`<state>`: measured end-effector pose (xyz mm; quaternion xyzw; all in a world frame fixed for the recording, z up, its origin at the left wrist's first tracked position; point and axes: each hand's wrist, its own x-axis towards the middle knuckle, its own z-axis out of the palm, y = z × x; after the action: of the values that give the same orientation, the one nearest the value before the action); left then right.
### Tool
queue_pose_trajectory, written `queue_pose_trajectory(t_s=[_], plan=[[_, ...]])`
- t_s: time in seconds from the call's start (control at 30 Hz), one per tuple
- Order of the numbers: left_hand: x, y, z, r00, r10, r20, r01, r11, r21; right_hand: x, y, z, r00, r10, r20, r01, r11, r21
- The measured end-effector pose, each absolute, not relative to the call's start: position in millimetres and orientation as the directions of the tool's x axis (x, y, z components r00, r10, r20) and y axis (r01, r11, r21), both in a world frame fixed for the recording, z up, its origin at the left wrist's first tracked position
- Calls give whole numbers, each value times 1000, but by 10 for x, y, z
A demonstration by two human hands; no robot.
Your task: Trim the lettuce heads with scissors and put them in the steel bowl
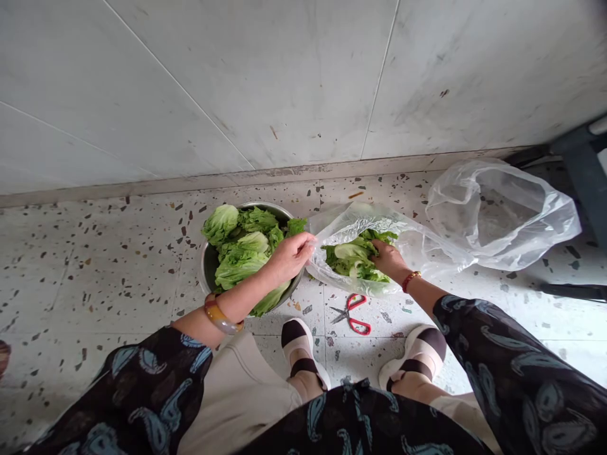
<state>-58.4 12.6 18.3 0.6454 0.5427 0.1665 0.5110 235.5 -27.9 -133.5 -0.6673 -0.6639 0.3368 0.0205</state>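
My left hand (290, 257) pinches the edge of a clear plastic bag (327, 272), its fingers closed beside the rim of a metal bowl (207, 278). Green lettuce (244, 259) fills the bowl, some leaves standing above the rim. Inside the bag's opening, my right hand (389, 260) has its fingers closed round lettuce leaves (353, 258); the leaves partly hide the fingertips. Red-handled scissors (353, 314) lie on the floor just below the bag, blades slightly apart and pointing left.
A second clear plastic bag (512, 215) lies puffed up at the right, near a dark frame (583, 177). Behind everything runs a grey wall (303, 82). My shoes (303, 347) stand on the speckled floor (118, 265), close to the scissors.
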Motion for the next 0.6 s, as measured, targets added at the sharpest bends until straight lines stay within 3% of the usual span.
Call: queue_pose_trajectory(t_s=[0.23, 0.3, 0.4, 0.5, 0.6], plan=[[-614, 184, 178, 287, 899, -330, 448, 178, 876, 2426, -34, -1073, -27, 956, -294, 788, -160, -594], [-611, 219, 176, 239, 915, -325, 415, 207, 886, 2436, -11, -967, -103, 952, -289, 748, -118, -653], [-606, 265, 161, 169, 921, -351, 366, 272, 890, 2473, 14, -855, -257, 882, -396, 670, -132, -730], [-613, 270, 161, 153, 914, -375, 352, 304, 885, 2546, 52, -807, -174, 869, -463, 684, -231, -692], [-623, 239, 184, 167, 904, -394, 364, 315, 877, 2570, 64, -760, -81, 931, -357, 760, -174, -627]])
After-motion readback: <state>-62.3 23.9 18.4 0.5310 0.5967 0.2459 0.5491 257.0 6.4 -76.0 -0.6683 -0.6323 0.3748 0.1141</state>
